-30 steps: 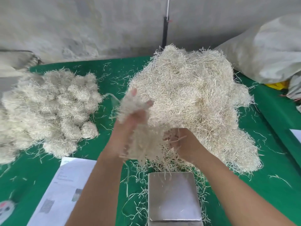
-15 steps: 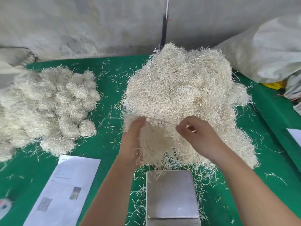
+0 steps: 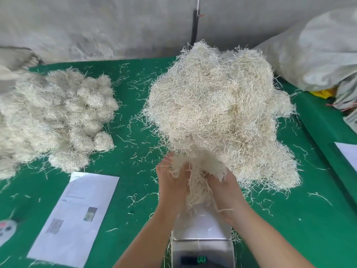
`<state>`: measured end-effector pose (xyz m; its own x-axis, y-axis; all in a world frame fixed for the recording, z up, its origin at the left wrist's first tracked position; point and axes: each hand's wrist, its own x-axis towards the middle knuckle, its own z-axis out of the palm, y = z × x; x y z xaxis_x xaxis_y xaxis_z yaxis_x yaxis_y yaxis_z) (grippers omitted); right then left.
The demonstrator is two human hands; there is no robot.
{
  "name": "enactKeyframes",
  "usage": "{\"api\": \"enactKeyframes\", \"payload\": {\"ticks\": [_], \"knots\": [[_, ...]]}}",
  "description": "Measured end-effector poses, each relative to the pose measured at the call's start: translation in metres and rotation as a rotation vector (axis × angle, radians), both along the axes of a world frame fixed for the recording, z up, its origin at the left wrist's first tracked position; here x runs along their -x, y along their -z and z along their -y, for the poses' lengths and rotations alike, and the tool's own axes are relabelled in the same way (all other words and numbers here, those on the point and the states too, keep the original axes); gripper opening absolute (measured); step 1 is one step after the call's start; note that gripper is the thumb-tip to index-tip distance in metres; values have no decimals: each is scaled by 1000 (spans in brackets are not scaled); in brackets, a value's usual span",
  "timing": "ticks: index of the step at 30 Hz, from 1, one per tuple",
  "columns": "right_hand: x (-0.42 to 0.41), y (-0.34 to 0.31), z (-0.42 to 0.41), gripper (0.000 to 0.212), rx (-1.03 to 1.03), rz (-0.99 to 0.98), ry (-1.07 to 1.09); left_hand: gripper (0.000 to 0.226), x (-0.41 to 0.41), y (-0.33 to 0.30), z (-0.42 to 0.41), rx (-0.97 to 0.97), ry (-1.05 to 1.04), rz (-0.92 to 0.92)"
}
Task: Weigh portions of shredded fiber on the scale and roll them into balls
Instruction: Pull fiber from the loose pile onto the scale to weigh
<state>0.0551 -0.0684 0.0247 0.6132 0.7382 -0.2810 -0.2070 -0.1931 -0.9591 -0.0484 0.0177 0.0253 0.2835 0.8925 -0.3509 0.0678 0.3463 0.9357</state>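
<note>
Left hand (image 3: 170,182) and right hand (image 3: 225,187) cup a pale shredded-fiber clump (image 3: 195,178) between curled fingers, above the steel scale (image 3: 201,235) on the green counter (image 3: 135,190).

Green desk (image 3: 135,120) carries loose fiber heap (image 3: 218,105), rolled balls (image 3: 58,117) at left, scale (image 3: 201,238), printed sheet (image 3: 77,213), stray strands.

Two hands (image 3: 199,187), one scale (image 3: 201,238) — two paper sheets (image 3: 77,215).
</note>
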Motion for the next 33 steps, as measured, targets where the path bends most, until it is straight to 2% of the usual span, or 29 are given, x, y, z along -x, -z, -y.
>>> {"api": "enactKeyframes", "payload": {"ticks": [3, 5, 7, 9, 11, 12, 14, 16, 18, 19, 22, 26, 29, 33], "knots": [[-2, 17, 11, 17, -3, 43, 72, 81, 29, 22, 3, -76, 48, -126], [5, 26, 13, 19, 37, 78, 117, 88, 41, 32, 11, -6, 153, -14], [17, 36, 17, 22, 93, 50, 103, 81, 45, 40, 25, -155, 434, -86], [26, 48, 25, 20, 199, 49, 11, 78, 49, 58, 37, -392, 656, -316], [21, 56, 35, 11, 372, 226, -142, 78, 54, 74, 38, -506, 620, -509], [17, 56, 41, 16, 510, 371, -268, 78, 57, 80, 37, -502, 543, -580], [8, 58, 53, 41, 805, 579, -488, 84, 65, 86, 33, -440, 462, -653], [-1, 55, 65, 56, 890, 606, -538, 93, 71, 87, 31, -390, 440, -638], [-14, 44, 76, 76, 791, 505, -529, 95, 74, 81, 32, -314, 406, -542], [-21, 39, 81, 76, 732, 472, -516, 91, 76, 77, 32, -293, 372, -489], [-37, 23, 90, 50, 649, 600, -412, 76, 83, 69, 34, -311, 274, -428], [-29, 16, 85, 48, 461, 790, -169, 61, 87, 65, 40, -454, 319, -512], [-12, 19, 83, 65, 394, 818, -265, 58, 82, 57, 47, -615, 415, -567], [11, 25, 85, 68, 316, 911, -382, 54, 74, 51, 55, -789, 514, -622]]}}
